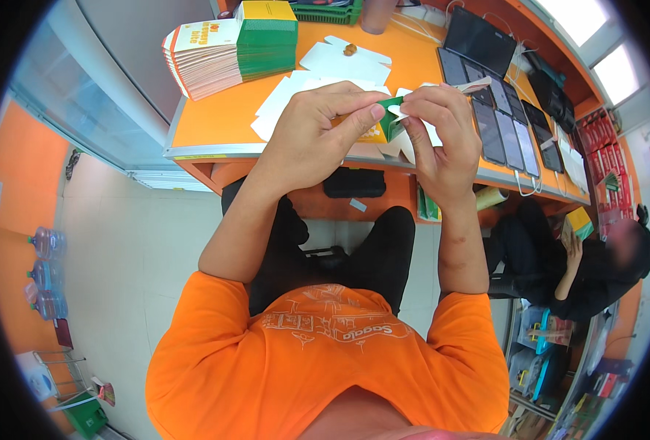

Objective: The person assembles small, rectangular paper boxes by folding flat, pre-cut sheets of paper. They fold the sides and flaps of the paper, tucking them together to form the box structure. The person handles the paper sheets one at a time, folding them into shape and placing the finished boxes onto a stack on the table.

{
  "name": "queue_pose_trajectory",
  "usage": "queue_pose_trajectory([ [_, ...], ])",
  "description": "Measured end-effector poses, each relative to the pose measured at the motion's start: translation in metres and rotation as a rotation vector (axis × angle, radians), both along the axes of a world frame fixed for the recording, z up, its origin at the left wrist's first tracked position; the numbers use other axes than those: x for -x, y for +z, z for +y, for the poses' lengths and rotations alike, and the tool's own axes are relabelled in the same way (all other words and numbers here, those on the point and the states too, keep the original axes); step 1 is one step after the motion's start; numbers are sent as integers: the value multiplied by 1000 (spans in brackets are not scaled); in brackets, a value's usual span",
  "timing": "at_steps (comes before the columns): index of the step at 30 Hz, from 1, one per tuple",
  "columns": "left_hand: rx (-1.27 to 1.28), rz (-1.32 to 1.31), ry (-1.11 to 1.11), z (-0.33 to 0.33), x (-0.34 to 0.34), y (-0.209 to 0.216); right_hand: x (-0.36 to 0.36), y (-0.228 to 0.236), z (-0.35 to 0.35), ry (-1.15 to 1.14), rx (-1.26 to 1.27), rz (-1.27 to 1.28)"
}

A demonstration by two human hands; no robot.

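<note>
Just above the front edge of the orange table (215, 121), a small green, yellow and white paper carton (393, 123) is pinched between my two hands. My left hand (314, 132) grips its left side between thumb and fingers. Thumb and fingertips of my right hand (446, 139) close on a white flap at its upper right. Much of the carton is covered by my fingers. Flat white die-cut card pieces (350, 64) lie behind my hands, a small brown lump (350, 50) on one. At the back left stands a thick stack of flat green, yellow and white cartons (266, 48).
Several phones (512, 136) with cables and a dark laptop (477, 44) occupy the table's right. A green basket (332, 13) and a cup (376, 16) stand at the back. A co-worker in black (596, 271) sits at right. Large water bottles (48, 275) stand far left.
</note>
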State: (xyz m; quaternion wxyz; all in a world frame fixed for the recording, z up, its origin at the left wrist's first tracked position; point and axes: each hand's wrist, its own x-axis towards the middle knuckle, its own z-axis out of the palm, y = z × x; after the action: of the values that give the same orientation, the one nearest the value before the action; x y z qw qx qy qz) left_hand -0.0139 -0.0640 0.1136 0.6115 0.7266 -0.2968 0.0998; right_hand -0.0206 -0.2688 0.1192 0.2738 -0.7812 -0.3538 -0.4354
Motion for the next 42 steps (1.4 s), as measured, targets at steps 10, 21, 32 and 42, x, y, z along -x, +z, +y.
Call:
queue_pose_trajectory([
  [10,4,-70,-71,5,-2,2,10,14,2,54,-26,164],
  [21,-149,-219,-117,5,-2,15,13,33,-10,222,-166,899],
  [32,275,168,-161,33,-44,15,-6,22,5,72,-168,-35],
  [42,669,55,-138,-8,-14,30,-12,2,38,176,-472,32],
])
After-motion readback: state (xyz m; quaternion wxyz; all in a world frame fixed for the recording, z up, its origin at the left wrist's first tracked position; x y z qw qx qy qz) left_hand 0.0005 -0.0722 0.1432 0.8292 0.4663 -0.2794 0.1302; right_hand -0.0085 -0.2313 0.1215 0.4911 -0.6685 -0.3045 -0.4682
